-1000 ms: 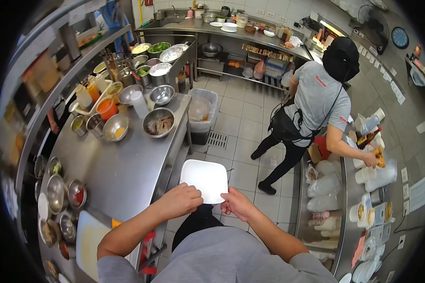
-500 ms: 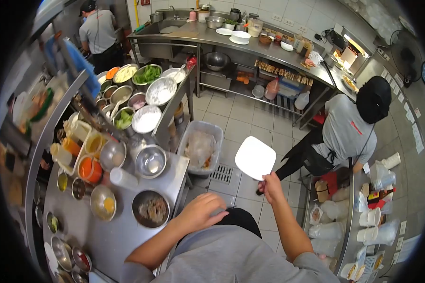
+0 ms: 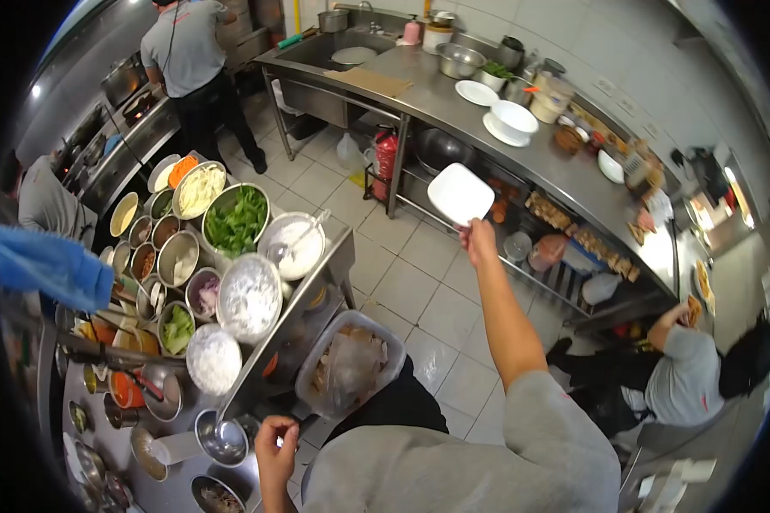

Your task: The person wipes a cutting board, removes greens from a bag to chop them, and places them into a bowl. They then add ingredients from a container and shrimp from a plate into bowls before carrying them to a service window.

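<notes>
We saw a pale tiled floor (image 3: 443, 303). Against the white wall (image 3: 565, 47), we noticed a steel surface (image 3: 439, 97) and sink (image 3: 312, 56).

No legible text, red shirt mark (image 3: 704, 400) too small

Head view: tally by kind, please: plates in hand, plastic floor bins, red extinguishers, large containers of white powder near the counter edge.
White plate in right hand: 1
Plastic floor bin: 1
Red extinguisher: 1
White-powder containers: 3
Total: 6
</notes>
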The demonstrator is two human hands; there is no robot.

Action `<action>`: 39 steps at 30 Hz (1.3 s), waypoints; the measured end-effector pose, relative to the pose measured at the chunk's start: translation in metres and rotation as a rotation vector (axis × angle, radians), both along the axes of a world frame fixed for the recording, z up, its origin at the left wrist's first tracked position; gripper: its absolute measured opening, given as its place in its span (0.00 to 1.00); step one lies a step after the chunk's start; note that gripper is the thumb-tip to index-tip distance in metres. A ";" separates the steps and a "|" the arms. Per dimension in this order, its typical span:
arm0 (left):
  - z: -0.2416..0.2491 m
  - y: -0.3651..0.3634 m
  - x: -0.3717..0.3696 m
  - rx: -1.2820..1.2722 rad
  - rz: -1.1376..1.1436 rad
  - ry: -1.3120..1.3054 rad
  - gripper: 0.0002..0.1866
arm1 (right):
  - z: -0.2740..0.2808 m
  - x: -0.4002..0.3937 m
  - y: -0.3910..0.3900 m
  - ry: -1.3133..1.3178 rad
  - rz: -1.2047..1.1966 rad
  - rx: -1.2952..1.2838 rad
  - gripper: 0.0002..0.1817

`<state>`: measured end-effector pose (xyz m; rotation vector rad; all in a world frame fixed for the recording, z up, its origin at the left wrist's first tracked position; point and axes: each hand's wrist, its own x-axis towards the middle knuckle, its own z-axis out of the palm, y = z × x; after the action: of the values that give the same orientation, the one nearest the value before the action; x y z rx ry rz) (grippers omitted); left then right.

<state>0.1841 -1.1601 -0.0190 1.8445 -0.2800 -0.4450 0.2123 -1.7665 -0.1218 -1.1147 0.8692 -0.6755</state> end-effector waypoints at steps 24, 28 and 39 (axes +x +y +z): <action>-0.105 0.037 -0.366 0.502 1.016 0.794 0.09 | -0.070 0.270 -0.337 -0.094 0.446 -0.035 0.30; -0.111 -0.003 -0.396 0.292 1.231 0.866 0.07 | -0.178 0.170 -0.182 0.063 0.872 0.141 0.13; -0.226 0.001 -0.689 -0.075 1.426 0.971 0.08 | -0.139 -0.211 0.473 0.122 2.678 -0.669 0.22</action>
<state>-0.5052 -1.1595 -0.2452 1.1427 1.5391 -0.2241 0.0016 -1.2934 -0.2609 -1.7336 -1.1914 1.4586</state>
